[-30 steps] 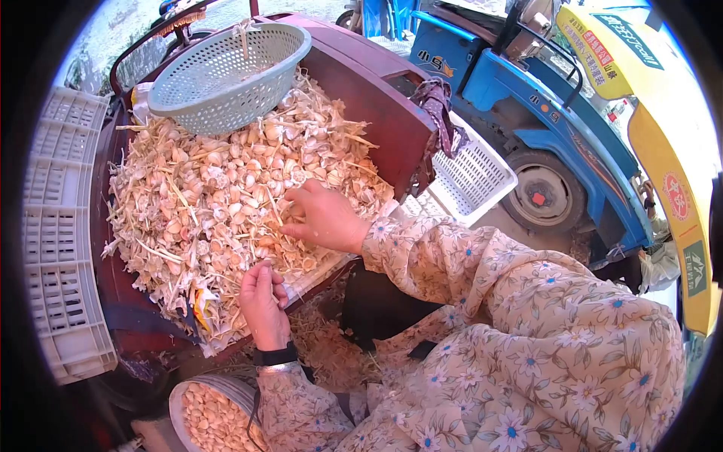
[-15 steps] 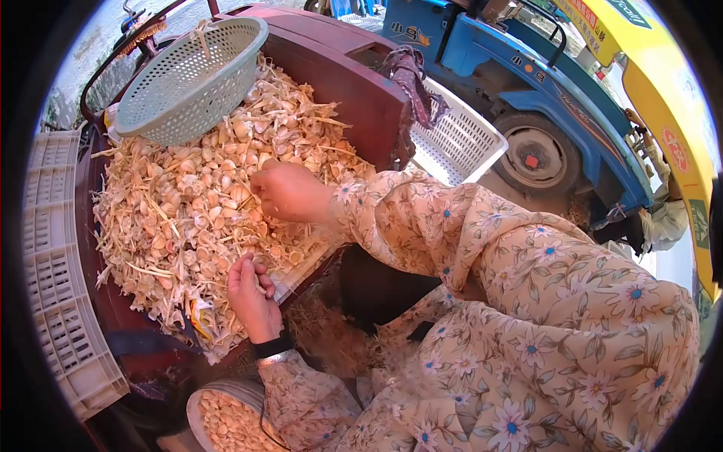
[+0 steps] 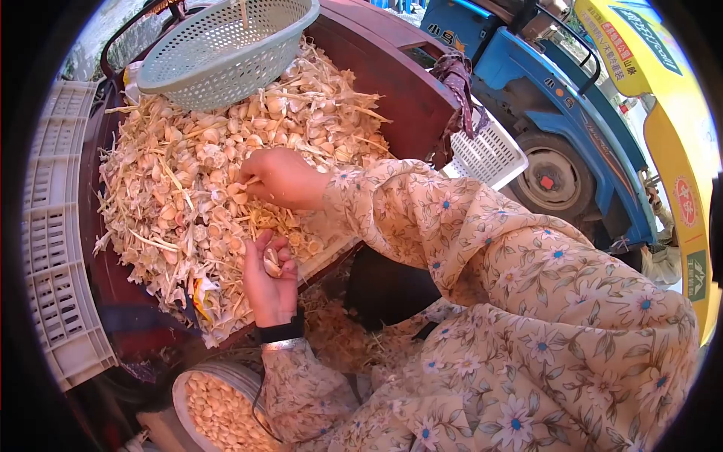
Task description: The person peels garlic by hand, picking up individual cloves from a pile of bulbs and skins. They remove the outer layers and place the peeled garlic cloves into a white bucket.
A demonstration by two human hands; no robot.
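A large heap of garlic cloves and dry husks (image 3: pixel 203 181) lies on a dark red cart bed. At the heap's front edge my left hand (image 3: pixel 269 282), with a black band at the wrist, is palm up and curled round a garlic clove (image 3: pixel 273 263). My right hand (image 3: pixel 282 179) is over the middle of the heap, above and slightly right of the left one. Its fingers are pressed together, and a small pale piece shows at their tips, too small to name. The two hands are apart. Below the left forearm stands a bucket of peeled cloves (image 3: pixel 226 410).
A pale green oval basket (image 3: pixel 226 64) rests on the back of the heap. White crates (image 3: pixel 60 248) line the left side. Another white basket (image 3: pixel 489 151) is beyond the red panel (image 3: pixel 376 68). A blue vehicle (image 3: pixel 572 128) and a yellow canopy (image 3: pixel 681 151) are at the right.
The view has shifted. My left hand has turned palm up, showing a clove in its fingers. My right hand has moved slightly left over the heap.
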